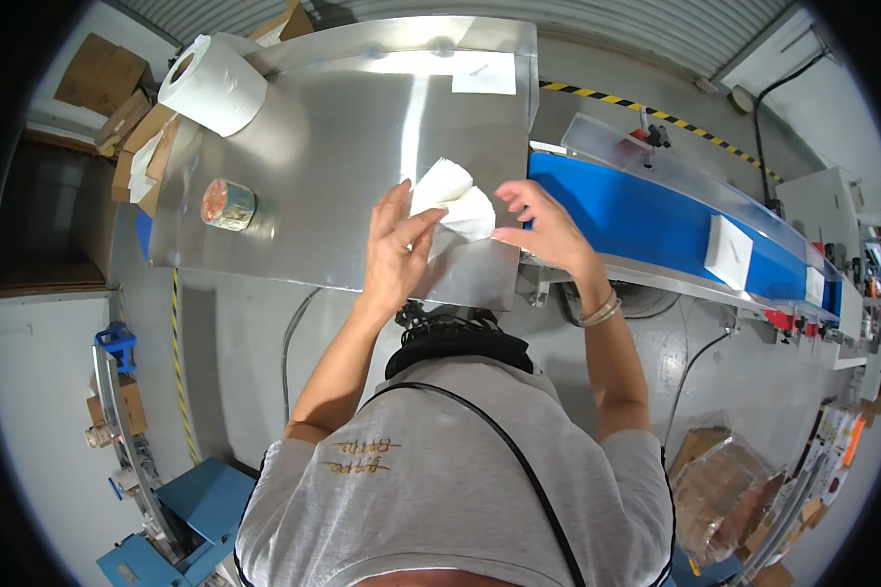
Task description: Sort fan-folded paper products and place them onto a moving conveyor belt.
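Fanned white paper sheets (468, 209) are spread in two lobes just above the steel table (323, 176). My left hand (397, 245) pinches them at their lower left, with its thumb and fingers drawn together. To the right of the sheets is my right hand (550, 231), its fingers curved and spread apart from the thumb. The thumb tip comes close to the sheets' right edge; I cannot tell whether it touches. Between these fingers nothing is held.
A big white roll (215, 86) stands at the table's far left, nearer a roll of clear tape (229, 204). A white sheet (484, 73) lies at the far edge. Adjoining on the right, a blue conveyor belt (622, 210) carries a white box (728, 251). Cardboard boxes flank the table's left.
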`<state>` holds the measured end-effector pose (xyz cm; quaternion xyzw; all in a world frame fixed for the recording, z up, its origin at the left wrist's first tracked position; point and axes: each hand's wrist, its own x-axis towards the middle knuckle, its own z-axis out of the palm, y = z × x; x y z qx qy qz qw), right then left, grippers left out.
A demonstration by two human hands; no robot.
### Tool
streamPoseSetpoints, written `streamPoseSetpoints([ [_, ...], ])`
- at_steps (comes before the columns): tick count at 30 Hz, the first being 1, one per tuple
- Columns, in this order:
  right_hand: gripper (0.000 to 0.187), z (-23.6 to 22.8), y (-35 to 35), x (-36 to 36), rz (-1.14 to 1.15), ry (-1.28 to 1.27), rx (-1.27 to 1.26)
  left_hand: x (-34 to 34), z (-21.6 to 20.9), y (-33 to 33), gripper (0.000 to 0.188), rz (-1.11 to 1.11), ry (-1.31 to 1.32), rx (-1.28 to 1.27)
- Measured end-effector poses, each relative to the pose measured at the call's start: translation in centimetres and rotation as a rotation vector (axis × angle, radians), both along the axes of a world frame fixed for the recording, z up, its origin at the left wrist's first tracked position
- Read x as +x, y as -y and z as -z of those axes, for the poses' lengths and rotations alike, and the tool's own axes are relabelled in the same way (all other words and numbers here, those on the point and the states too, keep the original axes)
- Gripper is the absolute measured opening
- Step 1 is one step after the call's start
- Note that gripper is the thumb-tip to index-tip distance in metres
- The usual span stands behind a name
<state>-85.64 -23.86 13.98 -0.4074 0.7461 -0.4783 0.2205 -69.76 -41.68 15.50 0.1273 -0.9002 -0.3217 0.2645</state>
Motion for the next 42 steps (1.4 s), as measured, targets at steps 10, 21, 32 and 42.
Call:
streamPoseSetpoints([
  [10,0.047,0.6,2.8,0.3,-0.060,0.146,0.014,-0.1,-0.6,0.1,0.028,0.007,0.027,0.040],
  [21,0.048,1.2,2.7,0.7,-0.004,0.144,-0.073,-0.3,-0.5,0.3,0.028,0.009,0.035,0.045],
  [32,0.042,0.9,2.8,0.6,0.006,0.131,-0.067,-0.4,-0.5,0.5,0.028,0.015,0.024,0.029],
  [42,0.036,1.8,2.6,1.2,0.104,0.093,-0.129,-0.3,-0.3,0.3,0.028,0.005,0.011,0.046],
])
